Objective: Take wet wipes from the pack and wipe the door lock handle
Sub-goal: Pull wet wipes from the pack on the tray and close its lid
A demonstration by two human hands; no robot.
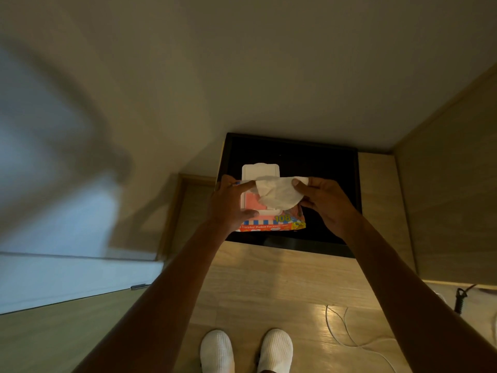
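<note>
Both hands on wipe above open pack

Left hand (231, 204) grips the wet wipes pack (271, 214), index finger out against the white wipe (279, 193); right hand (326, 204) pinches the wipe's other end. Wipe crumpled, half out of the pack, lid (261, 170) flipped up. Pack sits over a black-topped desk (309, 157).

A black-topped desk (322, 162) stands against the pale wall (242, 63). Below it, two white slippers (246, 351) rest side by side on the wood-look floor (269, 278) — a thin white cable (347, 335) curls to their right, a black cord (459, 300) beyond it.
</note>
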